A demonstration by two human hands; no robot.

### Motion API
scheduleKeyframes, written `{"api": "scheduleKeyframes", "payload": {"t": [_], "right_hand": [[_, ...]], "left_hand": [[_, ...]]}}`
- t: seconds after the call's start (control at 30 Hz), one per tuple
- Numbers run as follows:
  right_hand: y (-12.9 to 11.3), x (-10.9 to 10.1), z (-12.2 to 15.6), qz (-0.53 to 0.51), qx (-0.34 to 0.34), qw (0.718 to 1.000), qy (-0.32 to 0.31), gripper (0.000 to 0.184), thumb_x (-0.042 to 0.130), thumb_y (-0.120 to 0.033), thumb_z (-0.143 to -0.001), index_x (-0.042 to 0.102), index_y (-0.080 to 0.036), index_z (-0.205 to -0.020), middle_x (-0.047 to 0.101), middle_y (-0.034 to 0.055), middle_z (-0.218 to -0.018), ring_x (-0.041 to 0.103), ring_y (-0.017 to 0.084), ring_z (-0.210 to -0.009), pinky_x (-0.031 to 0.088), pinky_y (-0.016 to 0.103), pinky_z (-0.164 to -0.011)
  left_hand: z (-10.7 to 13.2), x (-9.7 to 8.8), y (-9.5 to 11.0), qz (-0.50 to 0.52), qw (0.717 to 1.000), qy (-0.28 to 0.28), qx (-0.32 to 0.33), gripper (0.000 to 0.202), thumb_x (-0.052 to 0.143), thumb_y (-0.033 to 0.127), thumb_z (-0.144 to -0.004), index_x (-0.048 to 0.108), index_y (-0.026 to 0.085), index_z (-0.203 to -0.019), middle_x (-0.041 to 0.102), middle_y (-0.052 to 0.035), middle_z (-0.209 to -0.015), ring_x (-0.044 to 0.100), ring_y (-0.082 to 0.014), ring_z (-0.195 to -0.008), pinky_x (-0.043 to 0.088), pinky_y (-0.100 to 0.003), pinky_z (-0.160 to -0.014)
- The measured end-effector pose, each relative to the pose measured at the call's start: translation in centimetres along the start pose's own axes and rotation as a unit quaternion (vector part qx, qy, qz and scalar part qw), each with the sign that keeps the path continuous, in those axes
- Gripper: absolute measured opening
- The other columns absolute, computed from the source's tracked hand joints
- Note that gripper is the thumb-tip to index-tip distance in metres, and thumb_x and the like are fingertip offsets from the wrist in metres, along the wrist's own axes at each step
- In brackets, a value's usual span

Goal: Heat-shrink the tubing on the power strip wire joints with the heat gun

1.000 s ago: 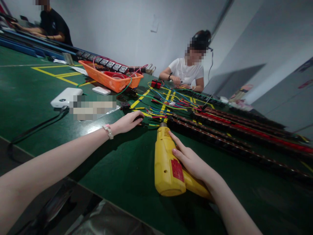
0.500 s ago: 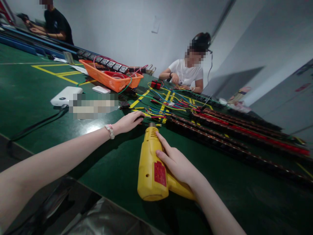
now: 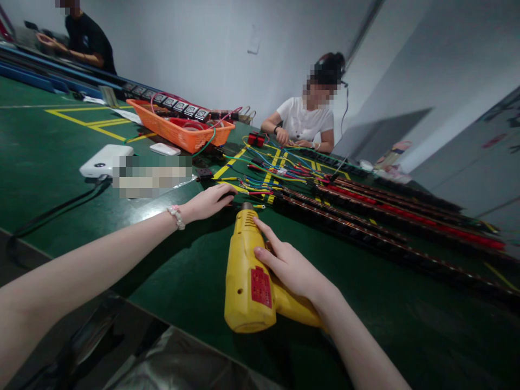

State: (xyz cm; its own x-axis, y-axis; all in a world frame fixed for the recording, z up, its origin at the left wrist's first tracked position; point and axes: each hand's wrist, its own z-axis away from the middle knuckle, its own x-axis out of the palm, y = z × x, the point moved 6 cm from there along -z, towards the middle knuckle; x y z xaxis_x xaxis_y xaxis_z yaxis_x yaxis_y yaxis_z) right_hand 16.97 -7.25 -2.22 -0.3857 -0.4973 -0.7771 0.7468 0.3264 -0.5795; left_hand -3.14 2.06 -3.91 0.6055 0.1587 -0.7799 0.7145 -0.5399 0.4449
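My right hand (image 3: 290,268) is wrapped round the handle of a yellow heat gun (image 3: 247,271), thumb and forefinger lying along its body. A red label shows on its rear, and its metal nozzle (image 3: 247,206) points away from me, low over the table. Just left of the nozzle, my left hand (image 3: 211,201) has its fingers closed at the end of a wire in the bundle (image 3: 260,193); the exact grip is partly hidden. Beside the nozzle tip lies a yellow wire end with a ring terminal (image 3: 259,206).
Long dark strips (image 3: 345,222) with wires stretch to the right. An orange basket (image 3: 190,138) with coils and parts stands behind, near a white box (image 3: 106,161) with a black cable. A co-worker in white (image 3: 303,122) handles wires across the table; another person (image 3: 89,40) is far left.
The whole view has shifted slightly, so things appear a little further left. Both hands and the heat gun keep nearly the same places relative to the wires.
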Motion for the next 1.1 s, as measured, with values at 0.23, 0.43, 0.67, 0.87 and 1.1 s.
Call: {"api": "scheduleKeyframes", "payload": {"t": [0.23,0.43,0.67,0.87,1.1], "right_hand": [[2.2,-1.6,-0.2,-0.005,0.038,0.999,0.03,0.066,0.021,-0.073,-0.077,0.005,-0.048,-0.136,0.05,0.0025,-0.118,0.055,0.018,-0.097,0.038,0.037,-0.088],[3.2,-2.2,-0.4,-0.006,0.049,0.998,0.047,0.063,0.019,-0.073,-0.078,0.004,-0.05,-0.135,0.048,0.0013,-0.121,0.055,0.018,-0.1,0.039,0.038,-0.09],[2.9,-2.1,-0.2,0.025,0.044,0.998,0.048,0.064,0.014,-0.072,-0.079,-0.001,-0.047,-0.137,0.049,0.002,-0.121,0.054,0.019,-0.101,0.038,0.038,-0.09],[2.7,-2.1,-0.1,0.028,0.053,0.997,0.042,0.07,0.011,-0.071,-0.079,-0.001,-0.039,-0.14,0.052,0.0058,-0.114,0.055,0.019,-0.096,0.037,0.036,-0.087],[2.1,-2.0,0.2,0.026,0.052,0.997,0.057,0.071,0.01,-0.071,-0.079,0.002,-0.036,-0.141,0.051,0.0085,-0.116,0.054,0.019,-0.098,0.037,0.034,-0.087]], "left_hand": [[0.1,-0.1,-0.1,-0.011,1.0,-0.002,-0.002,0.032,0.033,0.034,-0.09,0.051,0.016,-0.108,0.054,-0.0049,-0.11,0.051,-0.0128,-0.102,0.042,-0.029,-0.091],[0.0,-0.1,-0.2,-0.021,1.0,-0.002,0.001,0.031,0.032,0.034,-0.09,0.051,0.016,-0.108,0.054,-0.0052,-0.11,0.051,-0.0132,-0.102,0.042,-0.029,-0.09],[-0.1,0.2,-0.1,-0.025,1.0,0.004,-0.01,0.031,0.032,0.033,-0.091,0.051,0.017,-0.108,0.054,-0.0043,-0.111,0.051,-0.0131,-0.103,0.042,-0.029,-0.091],[-0.4,0.6,0.0,-0.022,1.0,0.009,-0.01,0.032,0.032,0.032,-0.09,0.051,0.016,-0.109,0.053,-0.006,-0.112,0.051,-0.0136,-0.103,0.042,-0.029,-0.091],[-0.5,0.8,0.3,-0.031,0.999,0.014,-0.013,0.033,0.033,0.034,-0.09,0.048,0.016,-0.112,0.053,-0.0067,-0.113,0.052,-0.015,-0.104,0.042,-0.03,-0.091]]}}
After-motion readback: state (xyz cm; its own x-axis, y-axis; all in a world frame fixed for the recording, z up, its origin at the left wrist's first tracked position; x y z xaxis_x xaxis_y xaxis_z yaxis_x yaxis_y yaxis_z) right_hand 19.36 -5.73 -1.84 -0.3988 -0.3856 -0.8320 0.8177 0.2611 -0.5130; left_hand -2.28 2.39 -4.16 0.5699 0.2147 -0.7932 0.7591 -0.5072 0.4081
